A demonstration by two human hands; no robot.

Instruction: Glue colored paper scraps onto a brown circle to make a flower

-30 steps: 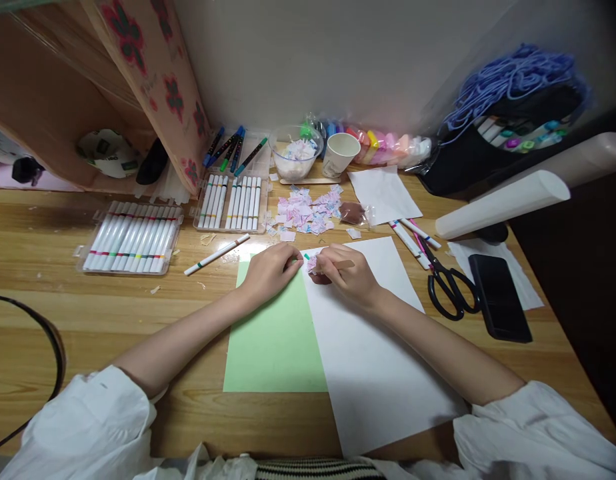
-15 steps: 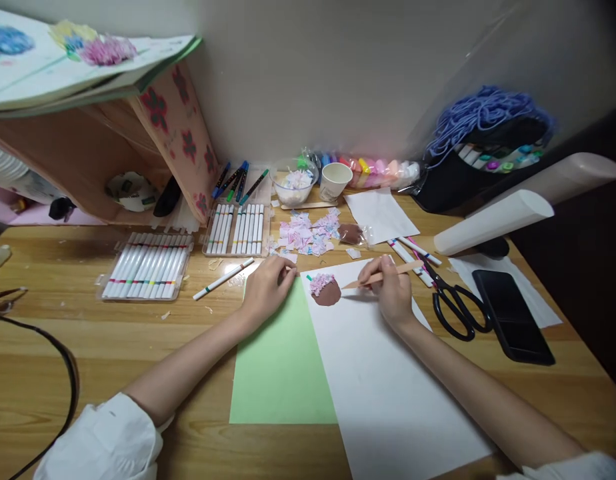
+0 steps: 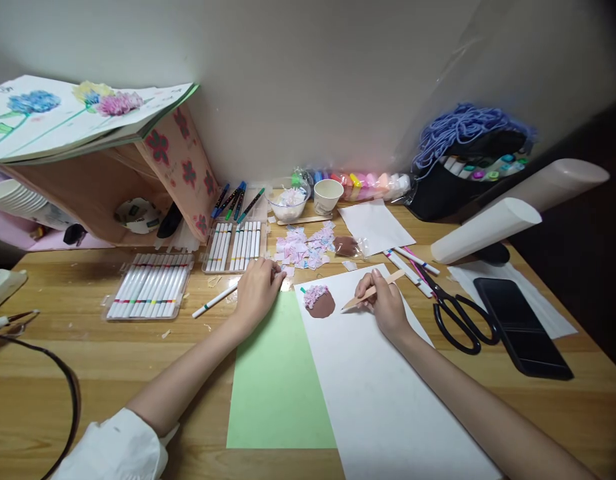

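A pointed wooden craft stick (image 3: 391,279) is pinched in my right hand (image 3: 383,305), its pale tip just above or touching the white sheet (image 3: 388,393). To the left of that tip a flat brown round piece (image 3: 322,307) lies on the sheet. Small pink and white bits (image 3: 315,295) cover its upper part, with a green speck at the edge. My left hand (image 3: 258,292) rests palm down at the top of the green paper (image 3: 275,380), fingers loosely bent and nothing visible in them. Beside it is a white marker (image 3: 214,300), partly covered by the hand.
Torn paper scraps (image 3: 304,247), a bowl of bits (image 3: 289,203) and a paper cup (image 3: 329,197) stand behind. Marker cases (image 3: 148,287) sit left. On the right lie scissors (image 3: 461,313), a phone (image 3: 521,327) and white tubes (image 3: 488,230). A flowered box (image 3: 181,167) stands back left.
The view has tilted slightly upward. My right hand has drawn the stick's tip away from the brown piece, onto bare white paper. My left hand stays by the green paper's top edge.
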